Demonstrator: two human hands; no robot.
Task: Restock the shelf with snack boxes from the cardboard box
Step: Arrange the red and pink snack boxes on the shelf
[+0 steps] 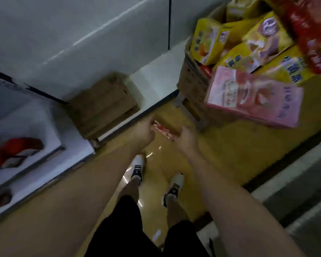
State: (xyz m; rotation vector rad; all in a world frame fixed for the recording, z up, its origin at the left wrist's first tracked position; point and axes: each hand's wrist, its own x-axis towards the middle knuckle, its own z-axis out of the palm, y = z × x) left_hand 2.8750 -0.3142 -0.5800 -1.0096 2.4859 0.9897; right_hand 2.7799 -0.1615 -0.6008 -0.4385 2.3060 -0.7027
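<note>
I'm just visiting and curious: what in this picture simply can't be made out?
- Head view, small red patterned snack box: blurred, its ends covered by the left hand and right hand; grip unclear.
- Pink carton: print smeared by motion blur.
- Red packets: cut off by the right edge.

A small red-patterned snack box (pixel 164 131) (blurred) sits low between both hands. The open cardboard box (pixel 194 84) at right brims with yellow boxes (pixel 209 41); a pink box (pixel 256 97) leans out.
</note>
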